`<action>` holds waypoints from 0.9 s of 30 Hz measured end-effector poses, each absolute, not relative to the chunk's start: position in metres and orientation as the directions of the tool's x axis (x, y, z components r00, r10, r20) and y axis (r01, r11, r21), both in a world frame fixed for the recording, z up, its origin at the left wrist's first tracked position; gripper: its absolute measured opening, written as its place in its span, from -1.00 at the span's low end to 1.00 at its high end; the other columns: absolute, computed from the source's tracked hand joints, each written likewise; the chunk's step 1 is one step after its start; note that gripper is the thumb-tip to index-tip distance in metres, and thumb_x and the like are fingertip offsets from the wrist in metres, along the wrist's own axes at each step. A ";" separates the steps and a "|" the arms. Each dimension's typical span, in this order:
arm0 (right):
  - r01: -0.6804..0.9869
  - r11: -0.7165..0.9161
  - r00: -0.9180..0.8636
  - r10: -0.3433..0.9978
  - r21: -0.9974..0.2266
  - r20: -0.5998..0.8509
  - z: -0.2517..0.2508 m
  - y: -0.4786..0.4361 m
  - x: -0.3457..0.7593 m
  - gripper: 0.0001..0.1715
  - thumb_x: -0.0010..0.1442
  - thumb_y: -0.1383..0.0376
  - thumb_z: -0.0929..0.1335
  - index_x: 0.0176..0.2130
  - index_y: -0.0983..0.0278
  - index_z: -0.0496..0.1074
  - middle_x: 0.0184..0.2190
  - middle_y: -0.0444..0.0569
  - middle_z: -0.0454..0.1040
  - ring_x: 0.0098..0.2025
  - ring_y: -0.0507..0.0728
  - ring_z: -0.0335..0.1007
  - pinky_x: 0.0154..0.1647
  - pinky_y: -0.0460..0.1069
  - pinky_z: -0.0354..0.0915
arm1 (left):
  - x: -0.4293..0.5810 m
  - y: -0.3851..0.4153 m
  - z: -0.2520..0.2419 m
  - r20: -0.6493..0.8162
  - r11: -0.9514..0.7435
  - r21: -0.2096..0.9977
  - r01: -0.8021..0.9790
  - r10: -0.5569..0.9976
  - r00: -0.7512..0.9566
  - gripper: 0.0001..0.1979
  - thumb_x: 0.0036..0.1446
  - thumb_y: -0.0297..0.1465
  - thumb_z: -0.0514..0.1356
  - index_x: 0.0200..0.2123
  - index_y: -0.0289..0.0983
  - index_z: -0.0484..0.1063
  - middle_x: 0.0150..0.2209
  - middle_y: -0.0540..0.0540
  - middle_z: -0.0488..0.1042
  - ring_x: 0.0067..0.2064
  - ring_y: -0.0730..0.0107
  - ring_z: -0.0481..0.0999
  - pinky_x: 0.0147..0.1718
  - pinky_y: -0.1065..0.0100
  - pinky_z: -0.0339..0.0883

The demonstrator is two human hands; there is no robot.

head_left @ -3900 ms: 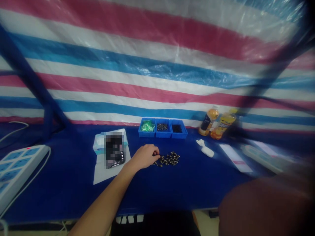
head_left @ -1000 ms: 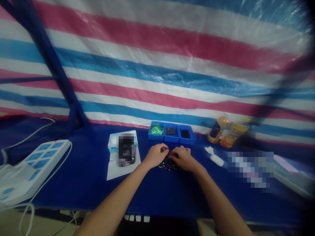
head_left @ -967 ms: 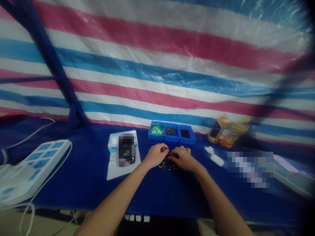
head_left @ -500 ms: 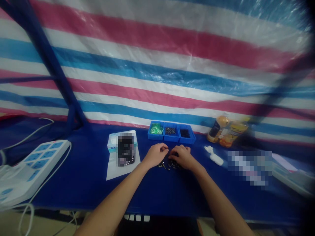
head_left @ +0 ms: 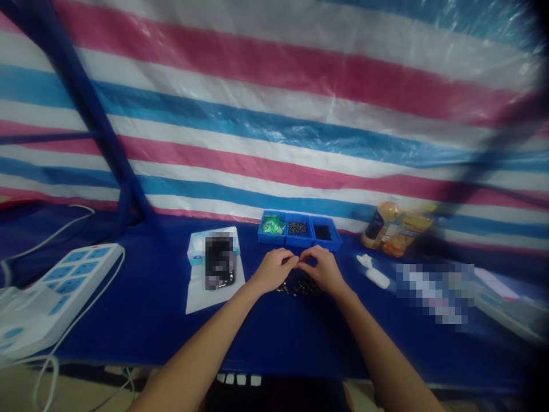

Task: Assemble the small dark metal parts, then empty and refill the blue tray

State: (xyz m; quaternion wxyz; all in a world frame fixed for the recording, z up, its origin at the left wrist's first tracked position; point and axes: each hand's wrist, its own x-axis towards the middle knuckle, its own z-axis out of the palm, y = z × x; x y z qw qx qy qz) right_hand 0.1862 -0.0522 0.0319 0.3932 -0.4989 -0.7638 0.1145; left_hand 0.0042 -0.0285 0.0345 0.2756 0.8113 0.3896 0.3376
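My left hand (head_left: 277, 269) and my right hand (head_left: 321, 269) meet at the fingertips above the blue table. Both are closed in a pinch; whatever lies between the fingers is too small to make out. Beneath my right hand is a pile of small dark metal parts (head_left: 305, 287). A few brass-coloured pieces (head_left: 282, 288) lie under my left hand. Just beyond the hands stand three joined blue bins: one with green packets (head_left: 273, 225), one with small metallic parts (head_left: 297, 228), one with black parts (head_left: 322, 232).
At left, a phone (head_left: 220, 260) leans on a tissue box (head_left: 196, 249) above a white sheet (head_left: 195, 294). A power strip (head_left: 71, 286) with cables lies further left. On the right are a white earbud-like case (head_left: 377, 278), a bottle (head_left: 381, 224) and a yellow packet (head_left: 406, 233).
My right hand has lifted from the pile of dark parts and moved up and left. Its fingertips now meet those of my left hand, which has shifted slightly right.
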 end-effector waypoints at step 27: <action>0.499 0.396 -0.087 0.908 -0.771 0.410 0.036 -0.055 0.180 -0.63 0.27 0.07 0.27 -0.38 0.27 0.46 -0.48 -0.09 0.44 -0.41 0.09 0.33 -0.33 -0.04 0.24 | 0.002 -0.018 0.035 0.249 -0.311 0.923 0.226 0.931 0.266 -0.56 0.22 -0.07 0.04 -0.34 -0.29 0.53 -0.30 -0.07 0.56 -0.22 0.28 0.49 -0.19 0.36 0.28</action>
